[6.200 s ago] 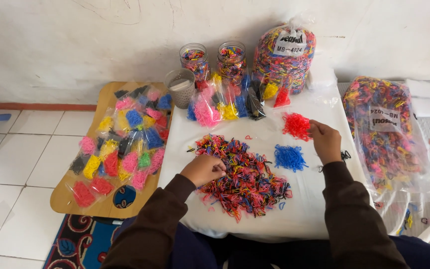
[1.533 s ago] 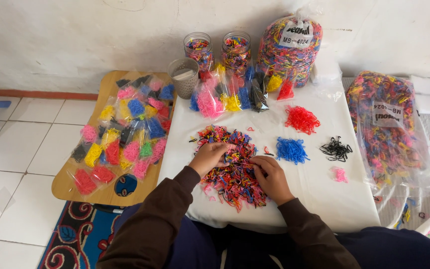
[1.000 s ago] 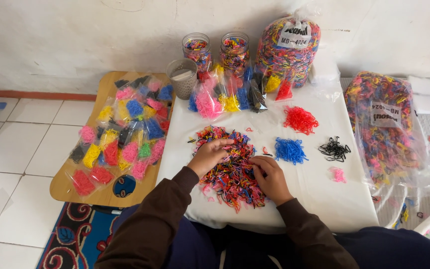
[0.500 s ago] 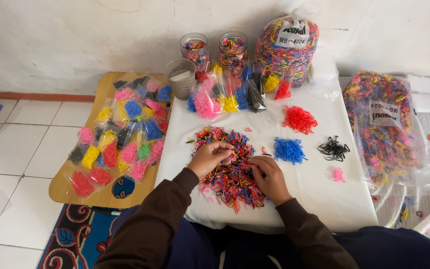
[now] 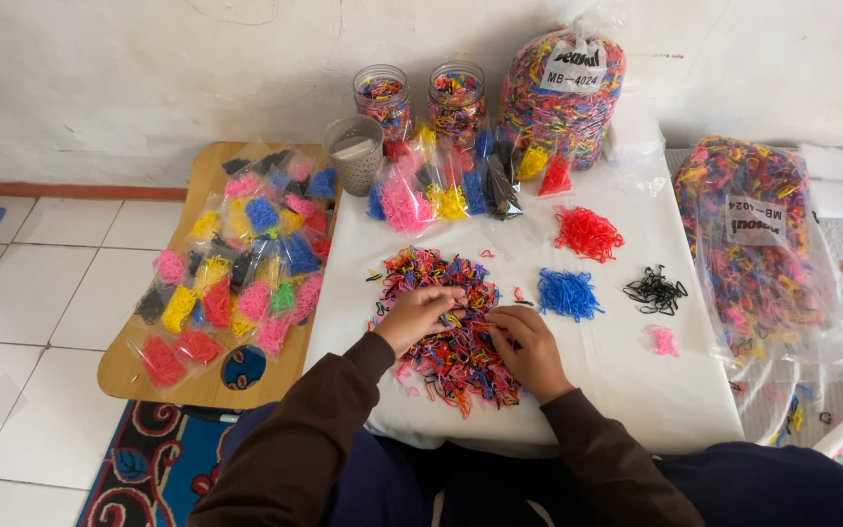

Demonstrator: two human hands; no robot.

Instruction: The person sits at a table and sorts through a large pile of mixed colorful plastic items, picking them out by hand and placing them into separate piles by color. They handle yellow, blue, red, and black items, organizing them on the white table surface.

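Head view, looking down. Both hands are working in the mixed pile of coloured elastic bands [image 5: 446, 327] lying on the white tabletop [image 5: 626, 390]. The left hand [image 5: 419, 314] is resting on the pile's near-left part, fingers curled down into the bands; whether it is gripping any cannot be told. The right hand [image 5: 529, 346] is lying just beside it on the pile's right part, its fingertips drawn together toward the left hand and pinching at bands, though what they are clasping is too small to tell.

Beyond the right hand, sorted heaps are sitting well apart from one another: a blue heap [image 5: 569, 293] nearest, a red heap [image 5: 587, 232] farther off, a black heap [image 5: 655, 290] to the outer side, and a small pink heap [image 5: 664, 341] near the tabletop's right edge. Bare cloth is lying open between these heaps and between the right hand and the near edge.

Beyond both hands, small filled bags [image 5: 441, 190], two jars [image 5: 421, 98] and a large bag of bands [image 5: 563, 93] are crowding the far edge against the wall. Outward of the left hand, a wooden board [image 5: 212, 385] carrying more small bags is abutting the tabletop's left edge. A second large bag [image 5: 753, 244] is overhanging the right edge.
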